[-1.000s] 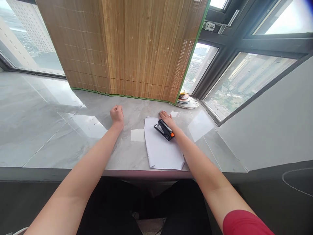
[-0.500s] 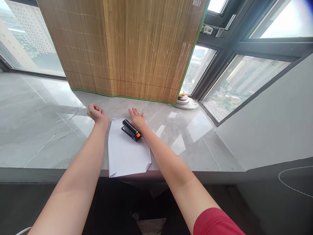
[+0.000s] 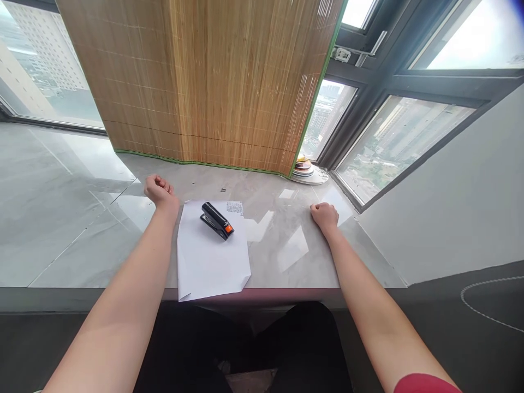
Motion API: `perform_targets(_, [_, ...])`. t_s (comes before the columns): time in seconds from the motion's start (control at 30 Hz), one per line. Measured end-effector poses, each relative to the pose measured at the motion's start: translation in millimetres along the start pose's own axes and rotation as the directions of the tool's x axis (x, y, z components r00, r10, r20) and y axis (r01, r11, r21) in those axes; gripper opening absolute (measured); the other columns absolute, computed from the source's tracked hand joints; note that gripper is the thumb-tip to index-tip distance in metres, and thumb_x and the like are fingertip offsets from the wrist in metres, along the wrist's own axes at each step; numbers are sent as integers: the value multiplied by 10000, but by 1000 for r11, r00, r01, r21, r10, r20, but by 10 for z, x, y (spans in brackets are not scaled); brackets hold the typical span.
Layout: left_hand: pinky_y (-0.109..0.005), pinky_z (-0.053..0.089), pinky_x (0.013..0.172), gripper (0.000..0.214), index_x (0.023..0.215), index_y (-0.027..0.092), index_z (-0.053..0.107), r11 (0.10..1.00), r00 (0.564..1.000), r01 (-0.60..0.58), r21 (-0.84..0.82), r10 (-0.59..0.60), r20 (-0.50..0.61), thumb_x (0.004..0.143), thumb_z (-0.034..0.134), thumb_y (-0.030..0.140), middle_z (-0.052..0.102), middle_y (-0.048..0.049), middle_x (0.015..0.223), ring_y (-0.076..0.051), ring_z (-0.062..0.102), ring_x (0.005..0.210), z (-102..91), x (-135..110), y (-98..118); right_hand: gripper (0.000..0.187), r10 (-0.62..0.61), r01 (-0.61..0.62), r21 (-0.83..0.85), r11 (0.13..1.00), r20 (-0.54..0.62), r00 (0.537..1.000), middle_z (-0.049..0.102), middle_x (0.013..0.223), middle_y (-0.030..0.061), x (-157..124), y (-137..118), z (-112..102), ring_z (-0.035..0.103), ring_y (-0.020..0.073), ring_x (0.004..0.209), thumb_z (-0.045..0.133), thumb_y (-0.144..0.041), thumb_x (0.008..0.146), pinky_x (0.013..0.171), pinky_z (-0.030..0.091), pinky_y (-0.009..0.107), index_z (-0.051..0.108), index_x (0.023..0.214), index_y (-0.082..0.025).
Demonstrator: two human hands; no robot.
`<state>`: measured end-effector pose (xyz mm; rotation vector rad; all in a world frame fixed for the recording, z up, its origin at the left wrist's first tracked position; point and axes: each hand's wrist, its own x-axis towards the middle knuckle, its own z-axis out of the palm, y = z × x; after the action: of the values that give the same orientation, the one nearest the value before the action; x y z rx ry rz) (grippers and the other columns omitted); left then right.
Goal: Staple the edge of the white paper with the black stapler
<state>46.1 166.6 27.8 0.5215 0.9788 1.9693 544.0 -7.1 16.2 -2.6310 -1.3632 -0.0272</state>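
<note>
A black stapler (image 3: pixel 217 221) with an orange patch at its near end lies slantwise on a white sheet of paper (image 3: pixel 213 267). Small print (image 3: pixel 234 207) shows at the paper's far right corner, and the near corners are folded. My left hand (image 3: pixel 159 190) rests on the ledge left of the paper, its fingers curled in and nothing visible in them. Well to the right of the paper, my right hand (image 3: pixel 325 215) lies on the ledge as a loose fist, apart from the stapler. Small dark bits like staples (image 3: pixel 223 190) lie beyond the paper.
The grey marble ledge (image 3: pixel 73 240) ends at a straight front edge. A bamboo blind (image 3: pixel 204 82) with green trim hangs down at the back. Several stacked plates (image 3: pixel 309 174) stand in the window corner. A white wall (image 3: pixel 442 185) bounds the right side.
My right hand has moved from beside the stapler far to the right and closed from spread fingers. The printed corner and staple-like bits are now uncovered. My left hand stays put.
</note>
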Motion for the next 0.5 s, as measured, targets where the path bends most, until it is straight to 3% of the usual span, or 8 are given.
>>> perform_targets(0.1, [-312,180,564,301,761,222,343,999,998,-15,37,13,53,1034,458,165,273,72,647,-75,215,537,-1,-10,-9,371,-1,1,2,1000,-15,1000,782,988,202,17,65,75,729,329,1006,512,-304,1014,825,473,367,794,813,-172])
perform_targets(0.2, [-305,166,548,309,748,216,359,1000,998,-19,-7,19,65,1035,467,187,290,80,631,-70,216,523,13,-21,-36,372,-24,25,23,999,-55,998,759,909,176,2,-41,76,699,296,917,524,-311,1021,793,442,363,736,745,-180])
perform_targets(0.3, [-285,162,523,328,736,214,374,999,996,-21,-31,24,80,1036,505,232,304,84,621,-72,216,511,38,-30,-66,503,-158,201,279,939,-168,973,620,668,97,-177,-351,17,583,230,726,469,-362,1084,738,403,366,586,620,-210])
perform_targets(0.4, [-262,176,500,396,743,221,365,1000,994,-23,-3,23,102,1038,597,346,309,85,621,-74,218,499,52,-37,-83,542,-385,437,477,763,-208,899,576,665,33,-637,-940,-24,527,186,691,469,-527,1114,728,428,344,566,675,-225])
perform_targets(0.43, [-256,182,496,418,748,224,358,1000,994,-23,8,22,109,1036,620,374,312,84,622,-74,222,498,53,-39,-85,496,-485,512,509,691,-198,852,637,761,26,-838,-1171,-29,573,182,749,523,-578,1092,760,463,327,618,756,-226])
perform_targets(0.5, [-250,188,493,410,753,225,354,999,993,-28,17,26,116,1045,608,360,314,80,621,-72,228,499,52,-45,-84,405,-691,644,613,458,-210,692,713,1082,58,-1237,-1615,-26,643,210,968,603,-632,1055,872,507,347,687,1055,-236])
